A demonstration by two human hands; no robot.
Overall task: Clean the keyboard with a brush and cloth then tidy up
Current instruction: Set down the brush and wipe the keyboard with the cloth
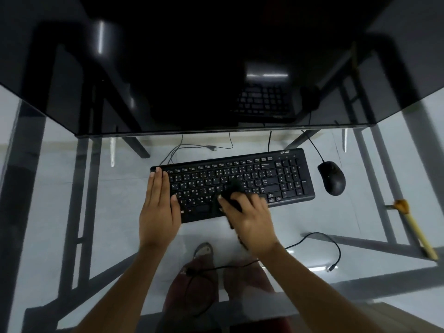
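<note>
1. Keyboard (240, 181), black, lies on a glass desk (312, 219), just below the edge of a dark monitor (192, 68).
2. Left hand (159, 207) is flat and spread, fingers together, pressing on the keyboard's left end; it holds nothing.
3. Right hand (251, 219) is closed around a dark, blurred item, a cloth (231, 188) as far as I can tell, over the middle keys.
4. A black mouse (332, 177) sits just right of the keyboard, apart from it.
5. A brush (414, 227) with a pale handle lies at the desk's right edge, well apart from both hands.
6. A loose cable (319, 239) curls on the glass near the right wrist.
</note>
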